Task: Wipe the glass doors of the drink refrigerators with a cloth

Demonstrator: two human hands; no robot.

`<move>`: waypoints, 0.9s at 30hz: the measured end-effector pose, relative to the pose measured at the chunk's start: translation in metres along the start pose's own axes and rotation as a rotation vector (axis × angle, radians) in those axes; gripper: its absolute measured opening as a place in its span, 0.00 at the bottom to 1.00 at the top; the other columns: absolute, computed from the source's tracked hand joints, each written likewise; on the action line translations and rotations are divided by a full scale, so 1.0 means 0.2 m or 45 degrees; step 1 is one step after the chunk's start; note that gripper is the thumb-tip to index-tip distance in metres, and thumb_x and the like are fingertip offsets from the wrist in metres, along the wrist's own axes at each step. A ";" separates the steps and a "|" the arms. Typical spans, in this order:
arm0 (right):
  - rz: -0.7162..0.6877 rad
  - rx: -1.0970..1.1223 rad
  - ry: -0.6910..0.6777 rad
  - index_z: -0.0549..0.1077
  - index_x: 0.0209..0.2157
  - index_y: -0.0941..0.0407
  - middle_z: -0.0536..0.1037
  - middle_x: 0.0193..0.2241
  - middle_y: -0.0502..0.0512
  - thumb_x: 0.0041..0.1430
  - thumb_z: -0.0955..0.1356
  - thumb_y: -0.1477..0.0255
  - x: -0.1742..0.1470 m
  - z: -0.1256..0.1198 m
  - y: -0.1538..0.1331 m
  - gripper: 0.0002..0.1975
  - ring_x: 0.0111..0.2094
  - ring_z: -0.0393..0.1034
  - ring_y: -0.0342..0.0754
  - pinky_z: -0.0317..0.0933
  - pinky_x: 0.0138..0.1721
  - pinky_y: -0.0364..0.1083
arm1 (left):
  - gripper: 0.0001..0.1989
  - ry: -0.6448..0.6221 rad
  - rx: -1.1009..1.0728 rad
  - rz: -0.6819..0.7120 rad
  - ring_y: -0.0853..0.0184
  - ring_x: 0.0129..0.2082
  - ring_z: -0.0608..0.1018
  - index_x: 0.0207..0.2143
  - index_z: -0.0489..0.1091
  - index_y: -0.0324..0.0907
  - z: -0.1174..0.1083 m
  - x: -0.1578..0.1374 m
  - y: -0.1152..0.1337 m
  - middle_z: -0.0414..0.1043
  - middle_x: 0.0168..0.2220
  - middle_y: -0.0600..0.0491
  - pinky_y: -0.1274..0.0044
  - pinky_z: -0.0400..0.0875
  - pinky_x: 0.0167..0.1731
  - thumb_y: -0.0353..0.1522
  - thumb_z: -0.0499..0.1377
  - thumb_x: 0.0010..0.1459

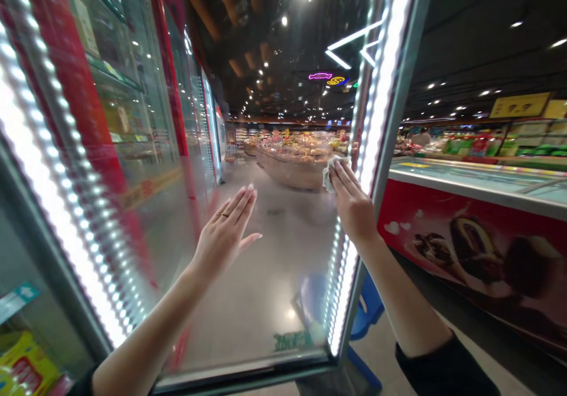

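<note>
A tall glass door (283, 254) with bright light strips along its sides fills the middle of the view. Flat against its pane, or very near it, is my left hand (228, 227), fingers stretched out together and thumb apart, with a ring on one finger. It holds nothing. My right hand (357, 213) presses a crumpled whitish cloth (330, 174) to the glass beside the right light strip (376, 100). Part of the cloth is hidden under the fingers.
A red chest freezer (469, 254) with ice cream pictures stands right of the door. Behind the glass is something blue (370, 307) near the floor. Yellow packages (26, 363) sit at lower left. A produce display (287, 159) lies farther off.
</note>
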State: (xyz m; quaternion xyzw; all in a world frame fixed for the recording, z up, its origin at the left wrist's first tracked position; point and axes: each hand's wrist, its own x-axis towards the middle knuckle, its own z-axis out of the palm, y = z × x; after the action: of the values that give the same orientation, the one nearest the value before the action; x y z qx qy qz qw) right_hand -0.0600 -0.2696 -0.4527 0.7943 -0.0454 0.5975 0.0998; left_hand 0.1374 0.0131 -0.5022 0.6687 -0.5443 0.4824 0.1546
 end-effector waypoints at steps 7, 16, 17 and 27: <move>0.098 0.011 0.173 0.67 0.76 0.52 0.72 0.73 0.58 0.79 0.61 0.78 0.05 0.03 0.05 0.29 0.77 0.63 0.59 0.60 0.79 0.64 | 0.59 0.008 -0.008 -0.017 0.55 0.78 0.65 0.82 0.23 0.46 0.03 -0.07 -0.02 0.53 0.81 0.45 0.68 0.59 0.79 0.41 0.67 0.72; 0.162 -0.083 0.100 0.70 0.73 0.49 0.75 0.71 0.53 0.80 0.59 0.77 -0.13 0.00 0.04 0.27 0.75 0.66 0.53 0.65 0.77 0.61 | 0.60 -0.015 -0.012 -0.012 0.56 0.80 0.61 0.82 0.22 0.47 0.04 -0.07 -0.02 0.50 0.81 0.45 0.68 0.58 0.80 0.41 0.67 0.72; 0.190 -0.107 0.129 0.70 0.73 0.50 0.75 0.71 0.54 0.80 0.59 0.76 -0.11 0.00 0.05 0.27 0.75 0.66 0.54 0.65 0.77 0.62 | 0.59 -0.013 -0.013 -0.011 0.56 0.80 0.61 0.82 0.22 0.47 0.05 -0.07 -0.02 0.50 0.81 0.45 0.68 0.58 0.80 0.41 0.67 0.72; 0.034 0.064 -0.001 0.70 0.73 0.49 0.74 0.72 0.50 0.80 0.59 0.76 -0.05 0.05 -0.05 0.26 0.76 0.64 0.50 0.61 0.79 0.58 | 0.60 -0.034 0.004 -0.025 0.56 0.80 0.60 0.82 0.22 0.46 0.06 -0.07 -0.02 0.48 0.81 0.44 0.68 0.56 0.80 0.41 0.68 0.71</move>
State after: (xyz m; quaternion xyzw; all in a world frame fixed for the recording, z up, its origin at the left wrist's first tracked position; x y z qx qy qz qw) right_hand -0.0522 -0.2632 -0.4657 0.7961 -0.0410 0.5995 0.0719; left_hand 0.1466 0.0141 -0.5192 0.6807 -0.5389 0.4727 0.1509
